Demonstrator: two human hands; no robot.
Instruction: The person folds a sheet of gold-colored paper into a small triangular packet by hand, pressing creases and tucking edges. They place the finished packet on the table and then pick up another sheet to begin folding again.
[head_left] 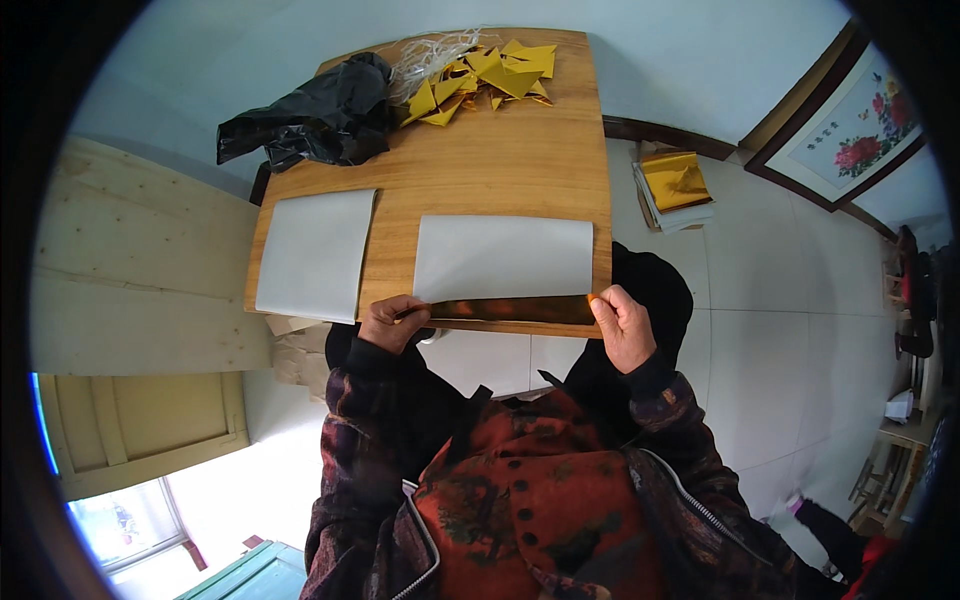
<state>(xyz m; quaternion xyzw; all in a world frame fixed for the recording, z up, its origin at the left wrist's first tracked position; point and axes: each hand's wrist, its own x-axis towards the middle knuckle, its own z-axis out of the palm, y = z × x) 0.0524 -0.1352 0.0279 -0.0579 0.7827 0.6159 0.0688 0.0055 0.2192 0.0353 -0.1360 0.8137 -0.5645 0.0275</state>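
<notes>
A sheet of paper (pixel 503 252), pale grey-white on its upper face, lies near the front edge of the wooden table. Along its near side runs a strip of shiny gold foil (pixel 510 309), raised or folded over. My left hand (pixel 395 322) pinches the left end of this foil edge, thumb against fingers. At the right end, my right hand (pixel 622 325) grips the same edge between thumb and fingers. Left of it lies a stack of similar pale sheets (pixel 315 252), untouched.
Folded gold foil pieces (pixel 485 80), clear plastic strands (pixel 430 58) and a black plastic bag (pixel 325 115) lie at the far end of the wooden table (pixel 500 170). A gold-topped paper stack (pixel 675 185) rests on the floor at right. A wooden board (pixel 140 250) stands at left.
</notes>
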